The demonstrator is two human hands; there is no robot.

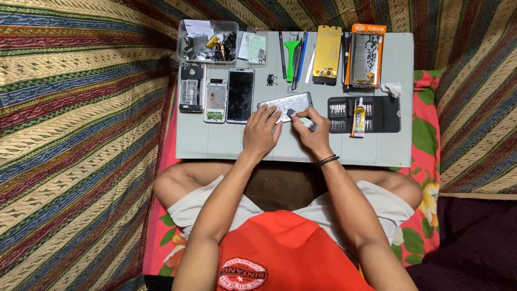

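Left hand (262, 131) spread flat, steadying silver opened phone body (285, 104) on pale surface (215, 146); right hand (311, 136) pinches small grey screwdriver (301, 120) over it.

At the far left corner of the pale work board (215, 148) stands a clear plastic box (208, 41) of small dark parts, and below it three phone pieces lie side by side: an opened phone frame (192, 87), a white inner frame (215, 101) and a dark-screened phone (240, 95). Along the far edge lie a green pry tool (291, 56), a yellow phone case (328, 54) and an orange retail package (366, 54). Lower right lies a black bit-set case (377, 114) with a small glue tube (357, 118) on it, all over striped patterned cloth (81, 134).
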